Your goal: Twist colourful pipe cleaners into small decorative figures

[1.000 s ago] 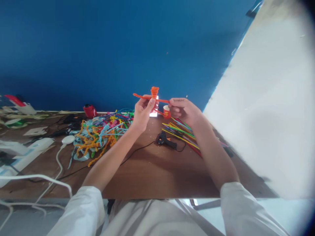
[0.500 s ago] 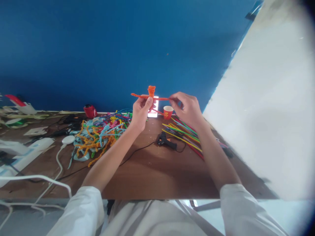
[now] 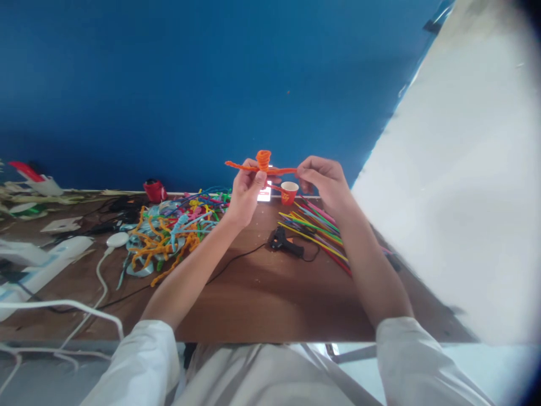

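Above the back of the table, my left hand (image 3: 245,194) pinches an orange pipe-cleaner figure (image 3: 264,160) at its middle. The figure has a coiled top and two thin arms stretched sideways; a thinner strand hangs lower, toward the cup. My right hand (image 3: 323,179) closes its thumb and fingers on the tip of the figure's right arm. A lit phone (image 3: 265,196) stands behind the left hand, partly covered by it. Just beyond and between the hands is a red paper cup (image 3: 289,194) with a pale rim.
A tangled heap of bent pipe cleaners (image 3: 169,234) covers the left-centre of the brown table (image 3: 262,307). A black glue gun (image 3: 286,243) lies beside straight pipe cleaners (image 3: 321,231) at right. A white power strip (image 3: 51,268) and cables are far left. A blue wall (image 3: 211,84) rises behind.
The figure has tilted, so its coiled top now shows its open spiral. Both hands have shifted slightly to the right, still gripping it.
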### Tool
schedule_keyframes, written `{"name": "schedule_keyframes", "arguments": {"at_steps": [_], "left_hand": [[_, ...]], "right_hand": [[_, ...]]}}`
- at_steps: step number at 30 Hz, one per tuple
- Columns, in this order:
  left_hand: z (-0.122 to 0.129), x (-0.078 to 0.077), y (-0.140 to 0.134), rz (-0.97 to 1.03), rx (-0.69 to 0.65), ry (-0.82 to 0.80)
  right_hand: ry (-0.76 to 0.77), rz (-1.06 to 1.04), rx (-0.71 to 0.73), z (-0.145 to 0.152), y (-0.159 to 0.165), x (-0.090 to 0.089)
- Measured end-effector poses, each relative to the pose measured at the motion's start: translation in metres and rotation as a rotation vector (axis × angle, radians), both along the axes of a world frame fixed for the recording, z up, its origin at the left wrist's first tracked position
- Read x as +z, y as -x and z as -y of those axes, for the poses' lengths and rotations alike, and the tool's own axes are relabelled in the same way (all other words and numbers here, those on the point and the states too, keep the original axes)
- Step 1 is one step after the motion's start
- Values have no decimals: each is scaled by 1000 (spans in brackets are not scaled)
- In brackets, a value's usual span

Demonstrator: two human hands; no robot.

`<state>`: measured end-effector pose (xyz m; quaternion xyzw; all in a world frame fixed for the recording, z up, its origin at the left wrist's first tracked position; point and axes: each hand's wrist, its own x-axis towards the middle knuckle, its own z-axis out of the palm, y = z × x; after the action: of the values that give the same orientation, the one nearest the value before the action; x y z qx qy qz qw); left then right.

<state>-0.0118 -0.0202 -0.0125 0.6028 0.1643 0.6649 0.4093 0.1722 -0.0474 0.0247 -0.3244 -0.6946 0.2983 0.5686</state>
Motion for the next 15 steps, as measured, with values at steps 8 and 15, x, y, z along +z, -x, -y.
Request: {"name": "schedule_keyframes", "arguments": {"at_steps": [8, 15], "left_hand": [[2, -1, 0, 10, 34, -5], [2, 2, 2, 10, -10, 78]], "right_hand": [[533, -215, 338, -3, 5, 4], [289, -161, 157, -4, 6, 0]]}}
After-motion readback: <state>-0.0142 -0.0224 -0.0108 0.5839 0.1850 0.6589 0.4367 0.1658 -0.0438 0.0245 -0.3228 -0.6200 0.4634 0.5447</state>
